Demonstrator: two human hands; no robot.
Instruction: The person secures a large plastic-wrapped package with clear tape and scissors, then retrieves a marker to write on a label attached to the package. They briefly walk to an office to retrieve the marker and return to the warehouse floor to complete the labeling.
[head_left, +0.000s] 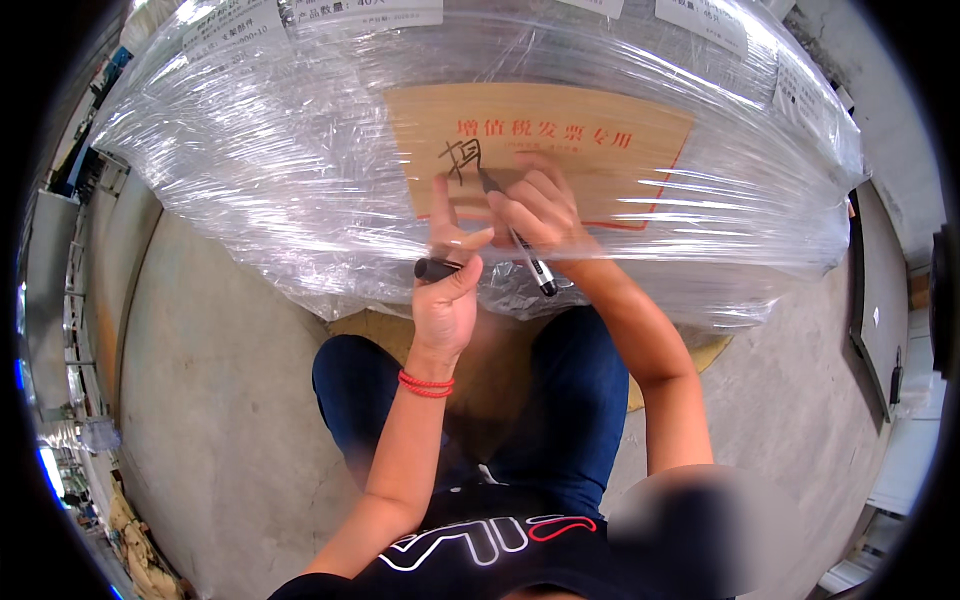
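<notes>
A brown paper envelope (610, 175) with red print lies against a load wrapped in clear stretch film (270, 180). Black handwritten strokes mark its left part. My right hand (540, 208) is closed around a black-and-white marker pen (535, 265), whose tip rests at those strokes. Below the writing, my left hand (447, 305) grips a black pen cap (436, 269) in its curled fingers, while its index finger points up at the envelope. Shiny film streaks cross the envelope's lower part and my fingers; how the film layers lie there I cannot tell.
White printed labels (700, 22) show under the film along the load's top. My knees (575, 390) are close below it, above a concrete floor (230, 380). A dark flat panel (880, 310) stands at the right. Shelving (75, 290) and a brown crumpled heap (140, 550) are at the left.
</notes>
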